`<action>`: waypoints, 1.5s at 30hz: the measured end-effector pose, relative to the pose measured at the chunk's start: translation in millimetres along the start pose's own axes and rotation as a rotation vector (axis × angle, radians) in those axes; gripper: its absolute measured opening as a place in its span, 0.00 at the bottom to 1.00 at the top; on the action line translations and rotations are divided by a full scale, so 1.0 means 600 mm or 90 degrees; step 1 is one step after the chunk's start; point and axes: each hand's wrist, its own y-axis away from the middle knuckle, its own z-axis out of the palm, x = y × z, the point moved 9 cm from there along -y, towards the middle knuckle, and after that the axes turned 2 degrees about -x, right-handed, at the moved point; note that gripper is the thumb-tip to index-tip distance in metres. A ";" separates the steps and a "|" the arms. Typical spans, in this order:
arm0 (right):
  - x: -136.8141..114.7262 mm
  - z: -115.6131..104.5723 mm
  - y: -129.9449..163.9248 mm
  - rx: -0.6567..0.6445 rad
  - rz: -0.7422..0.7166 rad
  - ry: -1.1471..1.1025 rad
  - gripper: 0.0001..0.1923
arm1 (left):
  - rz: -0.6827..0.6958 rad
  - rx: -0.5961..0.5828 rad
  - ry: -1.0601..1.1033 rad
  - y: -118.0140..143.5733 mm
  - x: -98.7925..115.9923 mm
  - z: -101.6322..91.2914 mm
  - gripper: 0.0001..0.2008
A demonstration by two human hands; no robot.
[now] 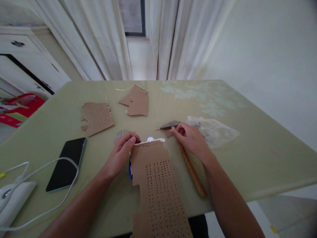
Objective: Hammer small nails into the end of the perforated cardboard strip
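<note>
A long strip of brown cardboard [156, 185] punched with rows of small holes lies in front of me and hangs over the table's near edge. My left hand [122, 150] pinches its far left corner, next to a small pile of nails [121, 134]. My right hand [189, 138] rests on a hammer [190, 168] with a wooden handle; its dark metal head [169, 125] lies just beyond my fingers. Something blue [129, 170] peeks out under the cardboard's left edge.
On the green table [260, 155] lie a second punched cardboard piece [97, 117], torn cardboard scraps [137, 102], a black phone [66, 163], a white cable [47, 185], a white device [11, 201] and a clear plastic bag [214, 130]. Curtains hang behind.
</note>
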 end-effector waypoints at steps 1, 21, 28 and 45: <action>-0.014 0.002 0.003 -0.021 -0.031 -0.069 0.18 | 0.002 0.008 -0.009 -0.001 0.000 -0.003 0.18; -0.068 0.079 0.032 -0.255 -0.049 -0.361 0.27 | -0.124 0.014 0.099 0.006 -0.024 0.000 0.26; -0.074 0.082 0.033 -0.245 -0.051 -0.336 0.25 | -0.066 -0.012 -0.092 -0.010 -0.002 -0.010 0.24; -0.086 0.071 0.035 -0.211 -0.072 -0.320 0.23 | -0.081 0.177 -0.035 -0.026 -0.030 -0.098 0.18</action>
